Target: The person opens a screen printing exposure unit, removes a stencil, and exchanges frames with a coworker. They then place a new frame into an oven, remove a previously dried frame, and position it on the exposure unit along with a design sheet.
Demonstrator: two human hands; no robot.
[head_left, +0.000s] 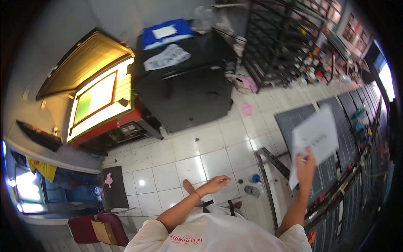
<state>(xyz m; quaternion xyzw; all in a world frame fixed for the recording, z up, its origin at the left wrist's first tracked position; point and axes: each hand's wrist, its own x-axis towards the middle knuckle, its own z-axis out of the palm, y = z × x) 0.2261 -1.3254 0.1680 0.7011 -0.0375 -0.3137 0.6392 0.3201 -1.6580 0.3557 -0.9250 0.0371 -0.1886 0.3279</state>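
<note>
At the right, my right hand grips white paper sheets by their lower edge. Dark print shows on the upper sheet, and the sheets hang over the slatted dark rack. In front of my body, my left hand hovers above the floor with its fingers curled together. Whether anything small sits in those fingers is too hard to make out. Beneath and right of it, a clear bottle and a blue-capped container are on the tiles.
A lit exposure table with its lid raised glows at the left. Beside it, a black cabinet bears a blue package and a printed sheet. A black metal shelf and a cluttered heap fill the far right. Pink rags lie on the floor.
</note>
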